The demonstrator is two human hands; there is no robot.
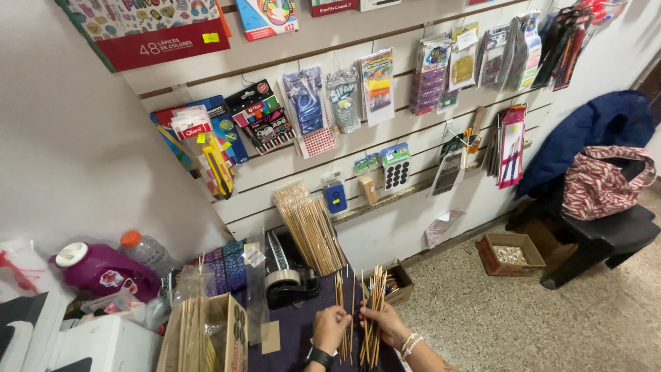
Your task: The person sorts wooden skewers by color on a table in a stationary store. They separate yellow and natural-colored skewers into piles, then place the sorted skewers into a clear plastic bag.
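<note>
Our left hand [331,325] is curled shut around a few thin wooden sticks [340,303], and our right hand [381,322] is closed on a thicker bundle of sticks [374,306]. Both sets stand nearly upright, rising toward 12 o'clock from the fists and running down past them toward 6 o'clock over the dark purple tabletop [289,334]. The sticks are pale tan, slim, straight and long; the right-hand bundle fans slightly at its top. The hands sit side by side, knuckles facing each other, close but not touching. The left wrist carries a black watch [319,357], the right wrist beaded bracelets [410,344]. At 11 o'clock from the left hand stands a black tape dispenser [286,279]; behind it a clear packet of like sticks [310,227] leans on the slatted wall [406,207]. At 9 o'clock a cardboard box [231,334] holds more sticks.
</note>
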